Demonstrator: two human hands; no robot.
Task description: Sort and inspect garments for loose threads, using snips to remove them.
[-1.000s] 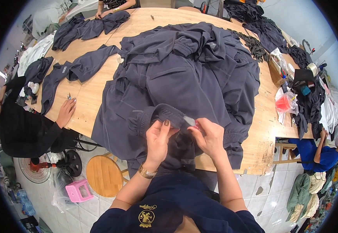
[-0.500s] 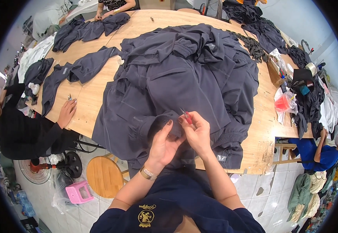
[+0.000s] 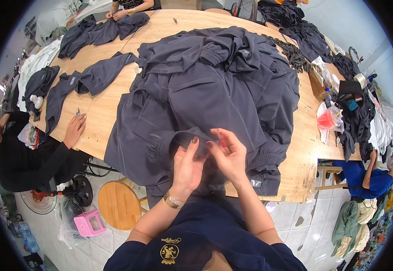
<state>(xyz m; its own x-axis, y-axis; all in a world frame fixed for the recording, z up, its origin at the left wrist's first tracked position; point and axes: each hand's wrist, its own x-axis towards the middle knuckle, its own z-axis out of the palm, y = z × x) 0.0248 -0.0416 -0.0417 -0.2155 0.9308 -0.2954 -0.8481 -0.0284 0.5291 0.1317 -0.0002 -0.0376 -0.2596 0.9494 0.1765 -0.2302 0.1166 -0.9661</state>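
Note:
A large heap of dark grey garments (image 3: 205,106) with elastic bands and seams lies on the table in front of me. At its near edge my left hand (image 3: 186,168) is closed on the gathered elastic edge of one dark grey garment (image 3: 158,143), thumb up. Close beside it, my right hand (image 3: 231,159) is curled with thumb and fingers bent toward the same edge. A bit of the red handle of small thread snips (image 3: 224,143) shows inside the right hand; the blades are hidden. The cloth between my hands is partly covered by my fingers.
The wooden table (image 3: 302,180) carries more dark garments (image 3: 92,77) at left. A person in black (image 3: 29,153) rests a hand there; others work at far left and right. A red cup in a plastic bag (image 3: 327,118) stands right. A round stool (image 3: 119,205) and pink stool (image 3: 89,223) are at lower left.
The snips' metal tip, seen before above my right fingers, is now hidden as that hand has turned and its index finger has lifted. My left hand keeps the elastic edge.

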